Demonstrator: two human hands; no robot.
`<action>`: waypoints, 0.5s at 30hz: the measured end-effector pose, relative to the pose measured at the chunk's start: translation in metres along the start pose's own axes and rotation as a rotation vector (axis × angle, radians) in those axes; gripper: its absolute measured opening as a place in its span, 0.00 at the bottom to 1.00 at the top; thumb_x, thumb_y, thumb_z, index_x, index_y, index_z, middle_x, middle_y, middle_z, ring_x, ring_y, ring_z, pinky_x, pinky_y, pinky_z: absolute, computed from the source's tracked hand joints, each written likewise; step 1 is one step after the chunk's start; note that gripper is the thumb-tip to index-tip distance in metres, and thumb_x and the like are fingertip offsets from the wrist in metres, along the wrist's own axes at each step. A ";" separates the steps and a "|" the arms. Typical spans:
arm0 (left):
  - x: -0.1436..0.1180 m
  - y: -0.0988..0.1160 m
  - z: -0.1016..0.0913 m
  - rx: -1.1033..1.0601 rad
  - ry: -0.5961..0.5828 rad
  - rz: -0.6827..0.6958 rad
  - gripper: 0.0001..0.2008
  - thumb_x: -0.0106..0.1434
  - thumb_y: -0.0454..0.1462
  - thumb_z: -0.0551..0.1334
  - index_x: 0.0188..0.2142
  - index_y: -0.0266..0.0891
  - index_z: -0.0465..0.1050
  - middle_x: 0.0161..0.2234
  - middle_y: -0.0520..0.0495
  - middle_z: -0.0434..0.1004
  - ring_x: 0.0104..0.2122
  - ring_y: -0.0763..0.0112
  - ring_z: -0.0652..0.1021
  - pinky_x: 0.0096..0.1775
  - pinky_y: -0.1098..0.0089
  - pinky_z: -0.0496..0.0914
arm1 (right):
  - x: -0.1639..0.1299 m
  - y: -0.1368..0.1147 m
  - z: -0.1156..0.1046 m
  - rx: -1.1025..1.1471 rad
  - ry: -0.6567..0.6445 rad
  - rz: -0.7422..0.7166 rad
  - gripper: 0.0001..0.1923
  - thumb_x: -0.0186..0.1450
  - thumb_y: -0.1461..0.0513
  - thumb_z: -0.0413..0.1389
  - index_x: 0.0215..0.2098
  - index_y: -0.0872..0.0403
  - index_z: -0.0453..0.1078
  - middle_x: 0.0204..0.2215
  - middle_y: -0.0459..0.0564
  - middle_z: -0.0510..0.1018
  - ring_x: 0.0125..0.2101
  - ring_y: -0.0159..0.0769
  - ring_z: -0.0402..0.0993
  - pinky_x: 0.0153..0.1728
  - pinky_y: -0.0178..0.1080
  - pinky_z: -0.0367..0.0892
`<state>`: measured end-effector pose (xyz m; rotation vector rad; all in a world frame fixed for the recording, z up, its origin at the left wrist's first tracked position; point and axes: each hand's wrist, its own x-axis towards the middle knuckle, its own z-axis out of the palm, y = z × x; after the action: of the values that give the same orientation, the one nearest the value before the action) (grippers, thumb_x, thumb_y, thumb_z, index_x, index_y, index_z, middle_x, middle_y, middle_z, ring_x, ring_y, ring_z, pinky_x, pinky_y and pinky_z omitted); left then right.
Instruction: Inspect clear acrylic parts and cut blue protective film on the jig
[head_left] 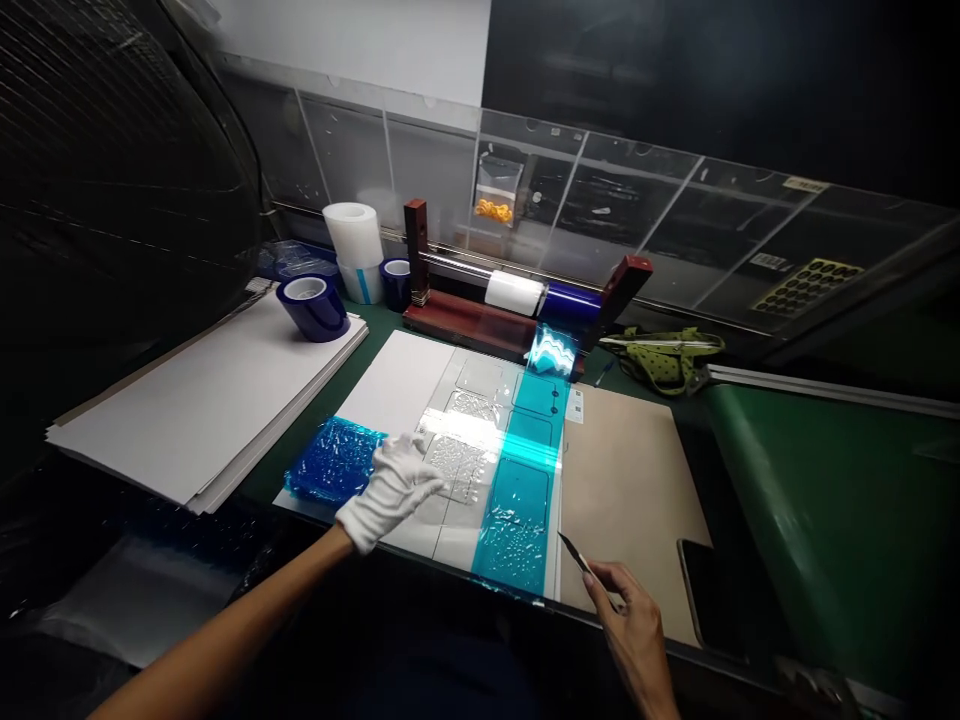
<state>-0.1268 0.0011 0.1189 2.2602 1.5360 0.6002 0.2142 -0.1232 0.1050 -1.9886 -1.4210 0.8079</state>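
Observation:
My left hand (390, 492), in a white glove, has its fingers stretched out. It reaches over the right edge of a stack of blue film sheets (335, 460), near the clear film (459, 462); contact is hard to tell. Slim, dark-tipped tweezers (574, 555) are held in my bare right hand (634, 622), their point at the right edge of the blue film strip (517, 500). That strip runs down from a blue roll (571, 302) over flat sheets with rounded rectangular outlines. Bubbles or wrinkles show in its near end.
A wooden stand (465, 318) holds the blue roll and a white roll (514, 291). Paper sheets (187, 400) with a blue tape roll (313, 308) lie left. At right are a brown board (626, 470), a phone (709, 595) and a green strap (664, 358).

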 end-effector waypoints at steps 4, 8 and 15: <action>0.059 0.033 0.012 -0.121 -0.113 -0.004 0.19 0.63 0.51 0.55 0.33 0.43 0.78 0.40 0.49 0.75 0.46 0.62 0.70 0.48 0.63 0.62 | -0.008 0.015 -0.016 0.062 0.074 0.082 0.20 0.58 0.47 0.52 0.34 0.53 0.74 0.35 0.53 0.78 0.38 0.42 0.74 0.30 0.36 0.68; 0.102 0.059 0.048 -0.188 -0.224 0.010 0.17 0.64 0.48 0.55 0.38 0.38 0.74 0.42 0.47 0.74 0.45 0.64 0.72 0.47 0.60 0.65 | -0.015 0.031 -0.026 0.079 0.126 0.118 0.20 0.58 0.46 0.53 0.34 0.53 0.74 0.35 0.52 0.78 0.37 0.42 0.74 0.29 0.35 0.68; 0.134 0.074 0.089 -0.195 -0.310 -0.015 0.17 0.63 0.44 0.58 0.48 0.37 0.68 0.51 0.43 0.68 0.49 0.61 0.71 0.50 0.53 0.67 | -0.021 0.058 -0.039 0.072 0.203 0.136 0.20 0.58 0.47 0.53 0.33 0.53 0.75 0.35 0.54 0.79 0.38 0.44 0.75 0.37 0.38 0.70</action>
<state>0.0220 0.0954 0.1002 2.0778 1.2834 0.3567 0.2736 -0.1632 0.0917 -2.0640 -1.1361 0.6826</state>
